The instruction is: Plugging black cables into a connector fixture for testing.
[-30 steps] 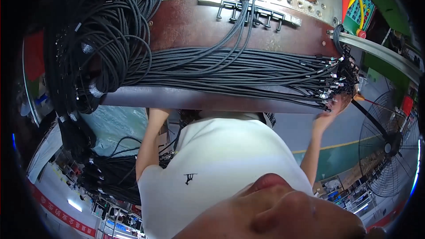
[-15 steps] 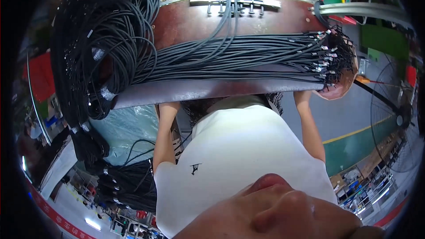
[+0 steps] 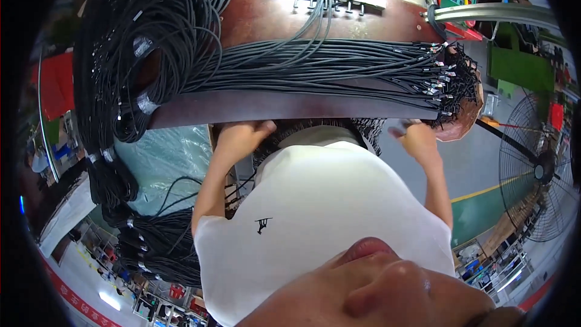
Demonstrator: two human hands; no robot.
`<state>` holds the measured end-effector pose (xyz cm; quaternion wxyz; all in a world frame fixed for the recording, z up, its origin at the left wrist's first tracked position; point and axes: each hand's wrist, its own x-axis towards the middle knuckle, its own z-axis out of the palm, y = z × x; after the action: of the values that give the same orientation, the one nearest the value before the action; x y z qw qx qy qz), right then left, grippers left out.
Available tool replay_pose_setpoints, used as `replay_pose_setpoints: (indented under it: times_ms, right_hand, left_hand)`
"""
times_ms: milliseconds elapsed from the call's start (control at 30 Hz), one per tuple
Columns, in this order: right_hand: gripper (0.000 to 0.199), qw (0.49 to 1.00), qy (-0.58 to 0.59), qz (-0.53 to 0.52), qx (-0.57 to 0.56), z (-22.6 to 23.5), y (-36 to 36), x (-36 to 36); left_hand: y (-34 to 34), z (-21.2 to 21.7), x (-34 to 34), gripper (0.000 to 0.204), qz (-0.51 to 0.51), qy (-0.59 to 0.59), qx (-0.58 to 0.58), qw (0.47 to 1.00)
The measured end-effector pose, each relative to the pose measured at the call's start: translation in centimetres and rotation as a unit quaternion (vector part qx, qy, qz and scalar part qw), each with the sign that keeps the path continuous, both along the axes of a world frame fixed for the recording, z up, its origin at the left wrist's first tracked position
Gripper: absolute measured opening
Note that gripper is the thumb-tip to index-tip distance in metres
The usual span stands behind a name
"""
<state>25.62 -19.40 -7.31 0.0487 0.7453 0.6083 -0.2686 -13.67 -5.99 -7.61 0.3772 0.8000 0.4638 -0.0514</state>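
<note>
My left hand is at the near edge of the dark red-brown worktable, left of my body. Its thumb is stretched out to the right; the table edge partly hides its other fingers. Nothing shows in its grasp. Close to the table's right corner is my right hand, thumb held apart and slightly blurred, with no object visible in it. Across the tabletop lies a long bundle of black cables. White-tagged connector ends gather at its right end, above my right hand.
Coiled black cables are heaped at the left, hanging over the table side. A metal fixture with pegs holds some cables at the back. A metal bar and a black floor fan are at right. Green plastic sheeting lies below left.
Both hands have come out farther from beneath the table edge, and their thumbs now show. The fixture, table and cables appear slightly shifted in the view.
</note>
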Motion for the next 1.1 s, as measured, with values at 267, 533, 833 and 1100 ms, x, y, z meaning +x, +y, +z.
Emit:
replay_pose_setpoints:
  times_ms: [267,533,833,1100]
  right_hand:
    - [0.041,0.880,-0.111,0.217,0.407,4.3,20.4,-3.6]
    - [0.045,0.825,-0.007,0.269,0.498,-0.1,23.7,0.9]
    - [0.039,0.824,-0.120,0.159,0.530,4.4,18.2,1.9]
    - [0.043,0.842,-0.289,-0.208,0.404,-0.4,0.2,10.0]
  left_hand:
    - [3.1,4.2,16.1,0.075,-0.169,-0.368,0.163,0.900]
    - [7.8,2.8,6.0,0.065,-0.070,0.052,0.423,0.902]
    - [12.2,4.5,3.5,0.023,-0.071,-0.106,0.347,0.929]
    - [14.9,7.2,5.1,0.025,0.021,-0.095,-0.042,0.994]
